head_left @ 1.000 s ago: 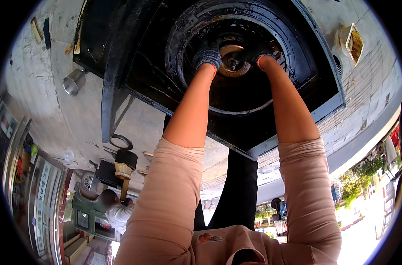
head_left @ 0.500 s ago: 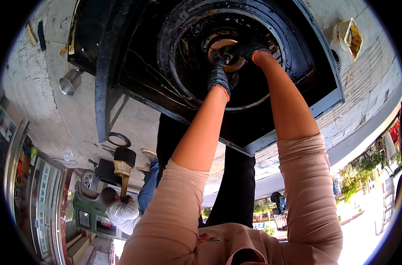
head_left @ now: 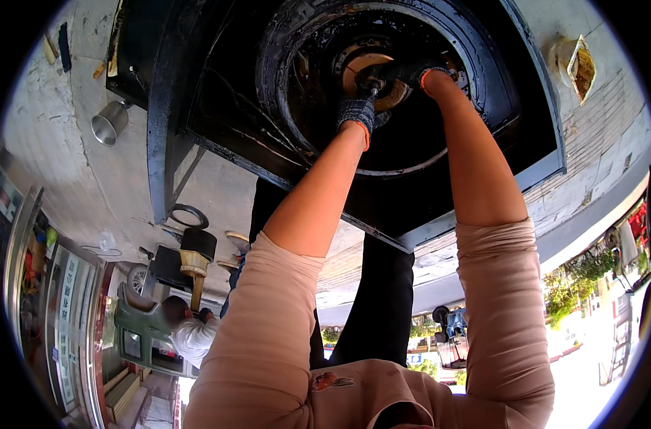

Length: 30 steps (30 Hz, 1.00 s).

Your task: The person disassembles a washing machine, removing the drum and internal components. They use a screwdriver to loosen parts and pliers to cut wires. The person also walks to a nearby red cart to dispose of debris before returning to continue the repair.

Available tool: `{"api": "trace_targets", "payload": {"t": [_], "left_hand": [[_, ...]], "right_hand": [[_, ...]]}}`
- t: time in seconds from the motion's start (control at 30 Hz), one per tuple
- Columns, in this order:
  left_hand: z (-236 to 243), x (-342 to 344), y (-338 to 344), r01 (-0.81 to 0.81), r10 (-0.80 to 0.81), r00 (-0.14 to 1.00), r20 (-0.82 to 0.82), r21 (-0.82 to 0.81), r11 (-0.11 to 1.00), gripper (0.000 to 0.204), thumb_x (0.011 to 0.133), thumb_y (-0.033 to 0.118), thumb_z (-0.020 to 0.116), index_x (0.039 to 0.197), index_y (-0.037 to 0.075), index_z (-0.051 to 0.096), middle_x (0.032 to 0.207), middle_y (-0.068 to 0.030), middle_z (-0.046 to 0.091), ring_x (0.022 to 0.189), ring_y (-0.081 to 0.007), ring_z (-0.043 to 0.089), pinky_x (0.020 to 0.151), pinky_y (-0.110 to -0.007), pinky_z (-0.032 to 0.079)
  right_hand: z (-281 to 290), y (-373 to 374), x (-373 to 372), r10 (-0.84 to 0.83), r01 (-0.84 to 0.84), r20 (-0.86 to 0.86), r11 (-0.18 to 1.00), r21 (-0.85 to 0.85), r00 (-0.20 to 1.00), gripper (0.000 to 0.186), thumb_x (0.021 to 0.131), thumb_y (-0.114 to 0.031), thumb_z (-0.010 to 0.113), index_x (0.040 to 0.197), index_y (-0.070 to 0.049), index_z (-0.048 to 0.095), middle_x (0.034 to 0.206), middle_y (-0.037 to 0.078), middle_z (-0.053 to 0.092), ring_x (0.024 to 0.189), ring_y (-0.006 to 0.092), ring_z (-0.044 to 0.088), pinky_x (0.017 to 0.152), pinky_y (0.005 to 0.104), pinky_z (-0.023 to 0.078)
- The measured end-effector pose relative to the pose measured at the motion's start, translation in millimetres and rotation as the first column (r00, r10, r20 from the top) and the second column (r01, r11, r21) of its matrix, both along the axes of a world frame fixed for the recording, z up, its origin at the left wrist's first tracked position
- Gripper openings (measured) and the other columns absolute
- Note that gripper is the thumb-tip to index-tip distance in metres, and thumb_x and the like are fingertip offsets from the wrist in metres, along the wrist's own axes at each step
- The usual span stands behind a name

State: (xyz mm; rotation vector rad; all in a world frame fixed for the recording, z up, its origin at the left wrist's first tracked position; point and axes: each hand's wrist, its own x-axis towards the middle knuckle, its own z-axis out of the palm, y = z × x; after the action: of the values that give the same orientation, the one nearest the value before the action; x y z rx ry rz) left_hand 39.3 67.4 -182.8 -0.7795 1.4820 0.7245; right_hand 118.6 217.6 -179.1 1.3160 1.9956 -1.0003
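Both my hands wear dark knit gloves with orange cuffs and reach into a black, oil-coated machine housing (head_left: 482, 161). Inside it, a wide round metal rim (head_left: 279, 121) surrounds a bronze-coloured hub ring (head_left: 397, 93). My left hand (head_left: 356, 112) is at the hub's near side, fingers curled by a small metal fitting (head_left: 374, 87) at the centre; what they grip is hidden. From the right, my right hand (head_left: 413, 74) reaches across the hub toward that same fitting. Its fingers are lost against the dark, oily interior.
On the ground to the left are a metal cup (head_left: 110, 123) and a black ring (head_left: 189, 215). A co-worker in a pale top (head_left: 196, 339) is beside a black-headed tool (head_left: 198, 247). At the right lies an open, stained container (head_left: 581, 70). A green vehicle (head_left: 143, 336) stands farther off.
My left hand has curled in closer around the central fitting. My right hand has shifted slightly right, its fingers still over the hub. The view has moved a little.
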Motion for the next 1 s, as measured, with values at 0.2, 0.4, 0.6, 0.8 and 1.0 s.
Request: {"api": "trace_targets", "payload": {"t": [0.2,0.4,0.6,0.8,1.0], "left_hand": [[1.4,2.8,-8.4,-0.046,0.046,0.999,0.027,0.001,0.999,0.052,0.087,0.024,0.067,0.127,-0.001,0.047,0.117,-0.0163,0.056,0.098,-0.0329,0.059,0.069,-0.045,0.060],[-27.7,10.9,-22.2,0.049,-0.058,0.996,0.062,0.125,0.991,0.043,0.090,0.019,0.061,0.128,0.005,0.047,0.119,-0.0174,0.055,0.099,-0.0370,0.060,0.071,-0.052,0.059],[-17.2,3.8,-15.3,-0.066,0.064,0.997,0.040,0.051,0.996,0.038,0.091,0.019,0.058,0.126,0.006,0.049,0.117,-0.0180,0.057,0.096,-0.0379,0.063,0.072,-0.053,0.058],[0.9,5.0,-5.5,0.579,-0.585,0.777,-0.232,-0.101,0.809,0.039,0.090,0.026,0.062,0.119,0.000,0.056,0.101,-0.0161,0.063,0.094,-0.0292,0.065,0.076,-0.041,0.058],[5.1,-14.7,-5.3,0.617,-0.618,0.786,0.008,0.045,0.786,0.068,0.086,0.049,0.060,0.130,-0.002,0.048,0.122,-0.0217,0.057,0.108,-0.0329,0.059,0.087,-0.039,0.052]], "right_hand": [[10.3,-7.0,-2.5,0.033,-0.031,0.040,0.998,-0.056,0.999,0.066,0.057,-0.050,0.080,0.107,-0.008,0.070,0.109,0.020,0.066,0.101,0.0344,0.064,0.086,0.0399,0.051],[3.3,-17.2,4.8,0.050,-0.050,0.072,0.999,0.000,0.996,0.064,0.057,-0.046,0.080,0.107,-0.008,0.070,0.108,0.021,0.066,0.101,0.0353,0.064,0.086,0.0406,0.052],[-3.5,-14.2,2.8,0.060,-0.059,-0.051,0.998,0.028,0.997,0.061,0.061,-0.050,0.078,0.100,-0.003,0.070,0.098,0.024,0.066,0.092,0.0379,0.065,0.080,0.0418,0.052],[4.5,-19.0,3.7,0.011,-0.005,-0.144,0.999,0.040,0.989,0.057,0.063,-0.047,0.078,0.097,-0.001,0.070,0.094,0.026,0.066,0.088,0.0385,0.065,0.079,0.0418,0.051],[-0.6,-21.3,10.3,-0.052,0.055,-0.212,0.998,0.012,0.976,0.058,0.063,-0.041,0.079,0.105,-0.003,0.067,0.099,0.023,0.066,0.094,0.0370,0.064,0.082,0.0404,0.050]]}}
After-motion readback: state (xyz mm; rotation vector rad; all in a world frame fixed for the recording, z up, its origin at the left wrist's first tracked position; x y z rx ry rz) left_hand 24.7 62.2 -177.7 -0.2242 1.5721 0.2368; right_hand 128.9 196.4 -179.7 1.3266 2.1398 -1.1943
